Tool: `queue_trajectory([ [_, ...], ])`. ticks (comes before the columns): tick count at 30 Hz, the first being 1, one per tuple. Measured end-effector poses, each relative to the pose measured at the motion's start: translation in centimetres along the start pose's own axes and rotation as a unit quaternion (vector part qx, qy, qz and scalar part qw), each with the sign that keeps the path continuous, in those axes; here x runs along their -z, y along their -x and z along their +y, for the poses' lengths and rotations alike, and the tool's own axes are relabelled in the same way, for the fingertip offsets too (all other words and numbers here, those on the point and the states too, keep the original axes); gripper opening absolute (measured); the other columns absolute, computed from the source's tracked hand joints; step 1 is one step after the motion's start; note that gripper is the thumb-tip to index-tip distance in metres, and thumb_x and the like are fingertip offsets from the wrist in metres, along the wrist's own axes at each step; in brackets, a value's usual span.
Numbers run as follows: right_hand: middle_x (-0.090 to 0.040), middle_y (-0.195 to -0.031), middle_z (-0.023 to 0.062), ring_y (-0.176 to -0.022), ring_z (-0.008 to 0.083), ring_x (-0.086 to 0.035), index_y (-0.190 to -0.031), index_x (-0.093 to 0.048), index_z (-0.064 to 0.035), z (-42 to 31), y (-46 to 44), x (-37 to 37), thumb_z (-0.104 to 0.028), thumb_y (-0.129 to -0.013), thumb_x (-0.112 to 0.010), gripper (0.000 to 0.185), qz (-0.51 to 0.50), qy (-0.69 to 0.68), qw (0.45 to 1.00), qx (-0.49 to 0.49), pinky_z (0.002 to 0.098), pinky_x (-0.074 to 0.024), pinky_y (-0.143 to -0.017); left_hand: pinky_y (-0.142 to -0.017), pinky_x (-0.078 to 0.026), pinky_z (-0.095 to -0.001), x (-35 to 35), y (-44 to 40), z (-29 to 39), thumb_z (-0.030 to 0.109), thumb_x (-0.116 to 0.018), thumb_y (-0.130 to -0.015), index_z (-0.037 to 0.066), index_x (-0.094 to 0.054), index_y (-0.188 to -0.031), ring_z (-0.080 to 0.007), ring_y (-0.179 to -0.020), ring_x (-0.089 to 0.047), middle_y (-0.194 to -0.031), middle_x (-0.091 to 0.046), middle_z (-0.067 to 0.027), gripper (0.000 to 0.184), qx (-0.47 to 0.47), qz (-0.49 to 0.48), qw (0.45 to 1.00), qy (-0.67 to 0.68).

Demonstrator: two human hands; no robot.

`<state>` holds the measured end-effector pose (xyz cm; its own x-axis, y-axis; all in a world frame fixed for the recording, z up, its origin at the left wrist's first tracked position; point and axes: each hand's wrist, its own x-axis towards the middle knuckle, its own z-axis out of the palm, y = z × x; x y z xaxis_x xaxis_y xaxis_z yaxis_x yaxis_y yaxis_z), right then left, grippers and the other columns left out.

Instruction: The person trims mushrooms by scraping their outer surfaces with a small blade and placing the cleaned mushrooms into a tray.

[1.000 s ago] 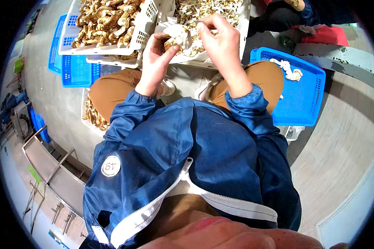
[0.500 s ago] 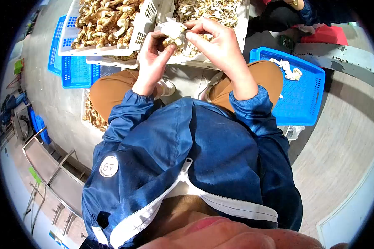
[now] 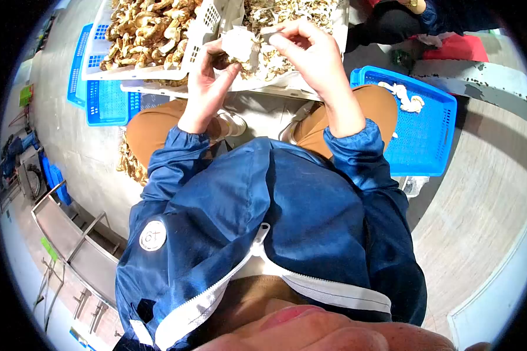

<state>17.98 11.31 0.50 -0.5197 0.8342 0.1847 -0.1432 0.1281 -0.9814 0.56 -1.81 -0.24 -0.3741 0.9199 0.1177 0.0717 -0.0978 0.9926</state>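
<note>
A grey floor (image 3: pixel 96 158) spreads around me, with a metal frame (image 3: pixel 99 266) low on the left side of my head view. In the upper middle is a pale mushroom (image 3: pixel 240 45), up in the air just over the near part of a white tray (image 3: pixel 343 23). My left hand (image 3: pixel 208 85) grips it from the side, thumb in front and fingers curled behind. My right hand (image 3: pixel 316 52) has its thumb and fingertips drawn close together at the mushroom's other edge; I cannot tell whether they pinch anything. The tray beneath is strewn with pale and brownish scraps (image 3: pixel 293 11). Just left of it, a white crate (image 3: pixel 212 20) is heaped with brown mushrooms (image 3: pixel 152 35). Blue crates (image 3: pixel 107 111) lie beyond that on the floor, and more brown mushrooms (image 3: pixel 132 161) show beside the left knee. On my right, a blue tray (image 3: pixel 418 143) by the other knee carries some white pieces (image 3: pixel 409 98) near its far end. Farther up on that side, I see another person's hand (image 3: pixel 416 6) and dark sleeve (image 3: pixel 445 17), above a red item (image 3: pixel 457 48).
</note>
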Motion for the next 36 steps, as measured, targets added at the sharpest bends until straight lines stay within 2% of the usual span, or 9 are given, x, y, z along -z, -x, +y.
queue_trajectory([
  [2,-0.073,-0.088,0.0056,-0.080,0.0084,-0.065,-0.094,-0.070,-0.0013,-1.8,0.2,0.1,-0.017,-0.089,-0.074,0.017,-0.046,0.011,0.994,-0.103,0.0279,-0.0537,-0.072,-0.096,-0.048,-0.0295,0.3,-0.3,0.0,-0.006,-0.070,-0.086,-0.001,-0.055,-0.122,-0.0172,-0.110,-0.060,-0.121,-0.061,-0.0099,0.039,-0.050,-0.013,0.995,-0.091],
  [7,-0.073,-0.087,0.0054,-0.080,0.0097,-0.066,-0.094,-0.070,-0.0012,-0.9,0.2,0.1,-0.017,-0.089,-0.075,0.018,-0.061,0.028,0.996,-0.061,0.0279,-0.0538,-0.073,-0.093,-0.052,-0.0316,0.3,-0.8,0.3,-0.005,-0.073,-0.083,-0.001,-0.058,-0.115,-0.0223,-0.109,-0.063,-0.121,-0.061,-0.0133,0.036,-0.128,-0.038,0.963,-0.234],
  [13,-0.074,-0.090,0.0084,-0.080,0.0111,-0.067,-0.091,-0.070,-0.0021,-0.8,0.3,0.0,-0.015,-0.089,-0.073,0.014,-0.055,0.089,0.994,-0.030,0.0303,-0.0547,-0.072,-0.099,-0.046,-0.0308,0.3,-0.5,-0.3,-0.006,-0.068,-0.089,0.000,-0.054,-0.124,-0.0173,-0.114,-0.057,-0.122,-0.059,-0.0098,0.038,-0.080,-0.048,0.969,-0.231],
  [17,-0.073,-0.084,0.0102,-0.072,0.0118,-0.067,-0.088,-0.069,-0.0020,-1.0,0.5,-0.9,-0.016,-0.088,-0.072,0.014,0.021,0.182,0.982,-0.041,0.0295,-0.0535,-0.066,-0.095,-0.052,-0.0316,-0.3,-0.1,-0.6,-0.003,-0.072,-0.086,-0.001,-0.057,-0.117,-0.0183,-0.110,-0.062,-0.119,-0.063,-0.0098,0.035,0.032,-0.015,0.999,-0.023],
  [20,-0.073,-0.083,0.0074,-0.074,0.0113,-0.067,-0.088,-0.069,-0.0014,1.0,0.1,-0.6,-0.016,-0.088,-0.073,0.016,0.059,0.080,0.993,-0.058,0.0289,-0.0541,-0.068,-0.098,-0.049,-0.0329,-0.9,-0.4,-0.9,-0.002,-0.072,-0.086,0.001,-0.055,-0.127,-0.0178,-0.111,-0.061,-0.121,-0.063,-0.0082,0.044,0.090,0.007,0.978,0.187],
  [26,-0.071,-0.113,0.0069,-0.088,0.0059,-0.062,-0.094,-0.069,0.0008,-1.2,0.4,-0.3,-0.008,-0.091,-0.073,0.010,-0.072,0.047,0.995,-0.051,0.0226,-0.0516,-0.078,-0.100,-0.048,-0.0333,-0.7,-0.5,-1.7,-0.002,-0.072,-0.085,0.000,-0.054,-0.128,-0.0187,-0.115,-0.060,-0.122,-0.063,-0.0090,0.046,0.162,0.032,0.950,0.264],
  [29,-0.072,-0.110,0.0063,-0.088,0.0070,-0.063,-0.094,-0.069,0.0011,-1.3,0.4,-0.4,-0.010,-0.090,-0.073,0.012,-0.072,0.070,0.995,-0.020,0.0251,-0.0518,-0.076,-0.098,-0.049,-0.0326,-0.8,-0.6,-1.4,-0.001,-0.073,-0.085,0.001,-0.055,-0.125,-0.0183,-0.113,-0.061,-0.120,-0.064,-0.0091,0.044,0.141,0.029,0.957,0.251],
  [32,-0.071,-0.092,0.0134,-0.080,0.0238,-0.071,-0.087,-0.065,-0.0009,-0.6,0.3,-0.7,-0.013,-0.086,-0.072,0.014,-0.040,0.102,0.993,0.042,0.0339,-0.0562,-0.071,-0.097,-0.050,-0.0318,-0.9,-0.5,-1.3,-0.001,-0.074,-0.085,0.001,-0.055,-0.124,-0.0172,-0.110,-0.061,-0.118,-0.064,-0.0089,0.043,0.135,0.025,0.964,0.227],
  [36,-0.066,-0.080,0.0149,-0.077,0.0341,-0.068,-0.087,-0.063,-0.0033,-1.4,0.6,-1.5,-0.012,-0.086,-0.070,0.011,0.011,0.213,0.973,0.084,0.0407,-0.0541,-0.068,-0.095,-0.050,-0.0310,-1.2,-0.4,-1.4,-0.001,-0.074,-0.085,0.001,-0.055,-0.122,-0.0162,-0.106,-0.062,-0.114,-0.064,-0.0077,0.042,0.156,0.034,0.955,0.251],
])
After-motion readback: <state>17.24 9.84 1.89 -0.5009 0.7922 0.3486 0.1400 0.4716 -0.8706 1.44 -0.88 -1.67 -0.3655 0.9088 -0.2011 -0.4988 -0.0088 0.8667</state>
